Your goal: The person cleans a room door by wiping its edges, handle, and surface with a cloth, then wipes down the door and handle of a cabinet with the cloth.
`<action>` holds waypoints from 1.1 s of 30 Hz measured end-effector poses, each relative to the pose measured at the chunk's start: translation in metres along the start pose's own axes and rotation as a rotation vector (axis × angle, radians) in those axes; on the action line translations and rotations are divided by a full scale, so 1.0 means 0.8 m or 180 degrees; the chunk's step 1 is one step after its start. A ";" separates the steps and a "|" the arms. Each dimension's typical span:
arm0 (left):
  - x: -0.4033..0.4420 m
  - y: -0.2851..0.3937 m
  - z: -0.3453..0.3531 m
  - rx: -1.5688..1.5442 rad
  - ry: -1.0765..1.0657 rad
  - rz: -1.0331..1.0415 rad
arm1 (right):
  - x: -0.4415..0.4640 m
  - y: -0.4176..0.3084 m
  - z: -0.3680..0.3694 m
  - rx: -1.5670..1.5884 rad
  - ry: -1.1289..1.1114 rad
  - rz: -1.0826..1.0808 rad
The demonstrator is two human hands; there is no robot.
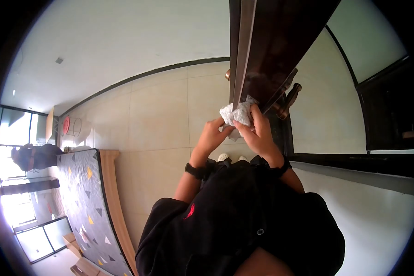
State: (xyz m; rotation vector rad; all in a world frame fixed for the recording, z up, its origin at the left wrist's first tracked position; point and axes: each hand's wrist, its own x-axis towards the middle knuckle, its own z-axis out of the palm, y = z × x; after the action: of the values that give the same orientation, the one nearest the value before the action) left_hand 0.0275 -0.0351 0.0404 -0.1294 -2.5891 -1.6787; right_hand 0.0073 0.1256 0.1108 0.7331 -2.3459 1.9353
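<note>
Black shirt [239, 221]: filling the foreground. Left hand [211, 135]: curling part-closed, thumb and fingers gripping the near side of a white cloth [237, 114]. Right hand [261, 133]: bending half-closed, thumb pressing that cloth, fingers reaching along its other side. White cloth: bunching between both hands, lying against the edge of a dark door [285, 34]. Bronze handle [290, 100]: jutting out near the right hand. Several fingertips: hiding behind cloth. Door top: running out of view. Windows [14, 129]: glaring, obscuring detail.
</note>
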 end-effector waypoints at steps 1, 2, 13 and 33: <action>-0.001 -0.007 0.002 0.0021 -0.0023 -0.0022 | -0.001 0.004 0.002 0.0000 0.0008 0.0003; -0.002 -0.015 0.005 0.0042 -0.0045 -0.0044 | -0.005 0.013 0.005 -0.0151 0.0017 -0.0146; -0.011 -0.072 0.025 0.0028 -0.0143 -0.0160 | -0.021 0.073 0.020 -0.0981 0.0195 -0.1338; -0.013 -0.167 0.086 0.0533 -0.0331 -0.0188 | -0.100 0.182 0.007 -0.1867 -0.1204 0.0150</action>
State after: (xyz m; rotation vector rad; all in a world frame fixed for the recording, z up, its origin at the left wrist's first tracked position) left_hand 0.0244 -0.0273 -0.1100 -0.1374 -2.8232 -1.5021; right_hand 0.0277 0.1661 -0.0496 1.0448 -2.9435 1.0679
